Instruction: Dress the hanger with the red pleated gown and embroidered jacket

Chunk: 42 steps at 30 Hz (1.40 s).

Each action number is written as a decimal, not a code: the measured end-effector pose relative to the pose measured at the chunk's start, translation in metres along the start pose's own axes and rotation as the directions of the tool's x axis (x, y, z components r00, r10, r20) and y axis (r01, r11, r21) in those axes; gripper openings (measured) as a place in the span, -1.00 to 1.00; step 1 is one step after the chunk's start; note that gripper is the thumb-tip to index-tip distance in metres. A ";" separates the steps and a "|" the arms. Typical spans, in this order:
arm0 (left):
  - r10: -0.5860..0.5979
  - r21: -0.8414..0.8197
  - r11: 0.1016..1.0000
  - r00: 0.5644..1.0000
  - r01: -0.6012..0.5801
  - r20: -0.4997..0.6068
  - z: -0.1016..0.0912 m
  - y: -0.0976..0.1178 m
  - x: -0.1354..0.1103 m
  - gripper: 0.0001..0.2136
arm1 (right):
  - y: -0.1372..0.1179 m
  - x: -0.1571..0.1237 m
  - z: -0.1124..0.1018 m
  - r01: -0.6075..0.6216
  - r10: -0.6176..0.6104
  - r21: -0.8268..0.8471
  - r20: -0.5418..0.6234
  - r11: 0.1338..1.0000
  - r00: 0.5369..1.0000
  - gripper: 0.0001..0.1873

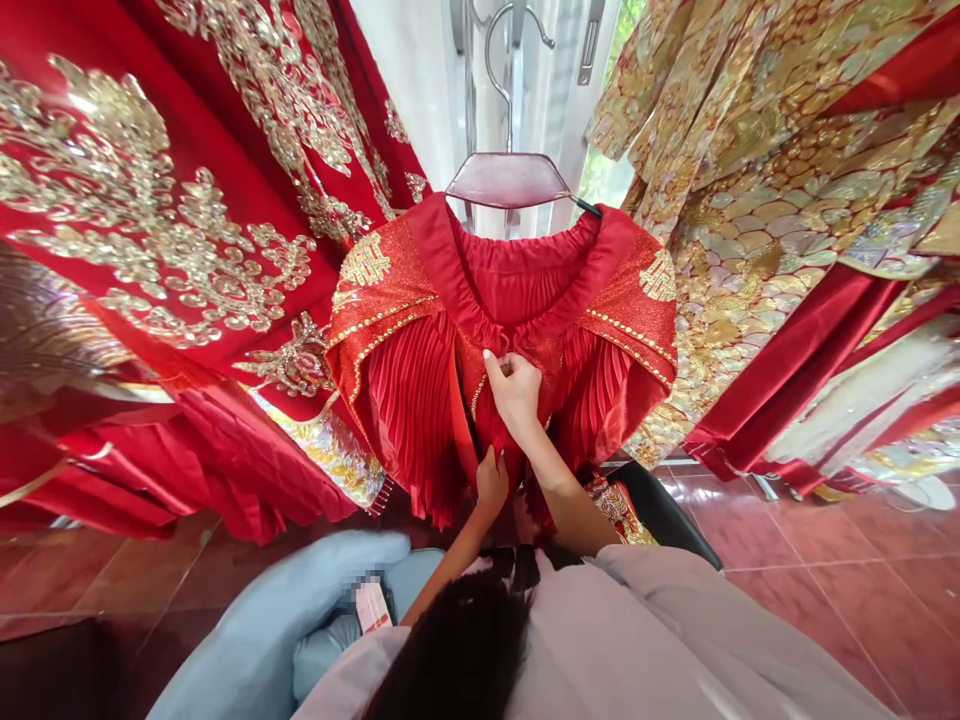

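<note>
A red pleated skirt [420, 390] with gold trim hangs from a dark red hanger [508, 180] on a metal hook right in front of me. My right hand [514, 392] is raised to the middle of its front below the waistband, fingers pinched on the red fabric. My left hand [491, 482] sits lower, closed on a fold of the same skirt near the centre seam.
Red garments with gold embroidery [172, 230] hang close on the left, gold and red ones [772, 200] on the right. A light blue cushion or bag [277, 620] lies at lower left, a black chair edge [667, 515] at lower right. The floor is red tile [825, 560].
</note>
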<state>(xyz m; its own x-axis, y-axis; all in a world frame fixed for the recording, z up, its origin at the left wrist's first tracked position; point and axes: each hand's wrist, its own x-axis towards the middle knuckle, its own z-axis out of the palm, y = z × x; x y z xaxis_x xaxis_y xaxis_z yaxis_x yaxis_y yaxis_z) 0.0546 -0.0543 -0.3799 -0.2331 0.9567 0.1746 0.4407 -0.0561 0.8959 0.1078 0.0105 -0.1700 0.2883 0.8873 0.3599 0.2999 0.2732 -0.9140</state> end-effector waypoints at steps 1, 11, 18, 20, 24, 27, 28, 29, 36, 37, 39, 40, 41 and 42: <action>0.000 0.009 1.000 1.000 0.000 0.003 -0.002 0.000 0.000 -0.72 | -0.001 0.002 0.000 0.010 -0.010 -0.022 0.008 1.000 1.000 -0.59; -0.014 0.012 1.000 0.999 0.014 0.028 -0.022 -0.002 -0.007 -0.78 | -0.025 -0.014 -0.017 0.085 -0.091 -0.099 -0.055 0.991 0.994 -0.71; 0.011 -0.014 1.000 0.996 -0.010 0.086 -0.016 0.009 -0.013 -0.74 | -0.044 0.013 -0.026 0.221 -0.168 -0.439 0.156 0.871 0.973 -0.77; 0.020 -0.016 1.000 0.994 -0.019 0.108 -0.015 0.011 -0.012 -0.73 | -0.047 0.009 -0.033 0.243 -0.181 -0.457 0.175 0.856 0.968 -0.77; 0.023 -0.029 0.999 0.992 -0.020 0.128 -0.018 0.014 -0.009 -0.73 | -0.037 -0.024 -0.057 0.277 -0.208 -0.407 0.206 0.870 0.956 -0.68; 0.027 -0.042 0.999 0.991 -0.022 0.134 -0.026 0.016 -0.008 -0.75 | -0.010 -0.051 -0.067 0.268 -0.161 -0.428 0.271 0.863 0.949 -0.65; 0.025 -0.042 0.999 0.991 -0.019 0.129 -0.030 0.017 -0.008 -0.75 | 0.001 -0.058 -0.066 0.254 -0.129 -0.434 0.296 0.865 0.946 -0.65; 0.018 -0.039 0.999 0.993 -0.014 0.116 -0.035 0.020 -0.007 -0.73 | 0.012 -0.065 -0.065 0.233 -0.096 -0.428 0.317 0.874 0.944 -0.66; 0.374 -0.186 0.903 0.921 -0.388 -0.109 -0.085 0.105 0.018 -0.53 | 0.033 -0.084 -0.052 0.183 -0.053 -0.289 0.406 0.940 0.912 -0.66; 0.370 -0.249 0.894 0.927 -0.372 -0.059 -0.090 0.121 0.023 -0.57 | 0.027 -0.081 -0.056 0.212 -0.047 -0.313 0.460 0.926 0.887 -0.67; 0.313 -0.398 0.876 0.949 -0.271 0.043 -0.097 0.146 0.032 -0.60 | 0.014 -0.067 -0.068 0.274 -0.021 -0.319 0.616 0.907 0.787 -0.66; 0.278 -0.464 0.859 0.958 -0.215 0.070 -0.098 0.154 0.034 -0.59 | 0.007 -0.057 -0.075 0.285 -0.008 -0.312 0.662 0.906 0.750 -0.66; 0.244 -0.520 0.837 0.966 -0.168 0.082 -0.097 0.158 0.036 -0.57 | 0.001 -0.046 -0.081 0.281 -0.003 -0.318 0.657 0.905 0.754 -0.69; 0.210 -0.567 0.813 0.975 -0.131 0.076 -0.095 0.158 0.036 -0.56 | -0.003 -0.035 -0.084 0.265 -0.005 -0.342 0.604 0.902 0.797 -0.72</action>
<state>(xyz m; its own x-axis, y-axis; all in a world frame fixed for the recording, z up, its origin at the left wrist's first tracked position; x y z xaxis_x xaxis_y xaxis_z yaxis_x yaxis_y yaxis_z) 0.0333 -0.0559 -0.1928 -0.0690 0.9423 0.3277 -0.1025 -0.3334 0.9372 0.1734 -0.0531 -0.1639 -0.3209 0.9302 0.1781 0.6576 0.3541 -0.6650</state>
